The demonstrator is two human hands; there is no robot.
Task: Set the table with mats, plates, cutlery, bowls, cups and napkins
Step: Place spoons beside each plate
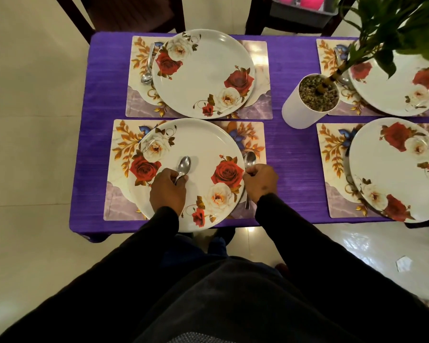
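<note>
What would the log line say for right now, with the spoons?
left hand: holds spoon over near plate | right hand: holds second spoon at plate's right edge, over mat | bowls, cups, napkins: none visible

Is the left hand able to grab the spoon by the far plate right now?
Probably not yet. The left hand already holds a spoon over the near plate; the far spoon lies uncovered beside the far plate.

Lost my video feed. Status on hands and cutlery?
Left hand holds spoon over near plate. Right hand holds second spoon beside plate. Nothing blocking.
</note>
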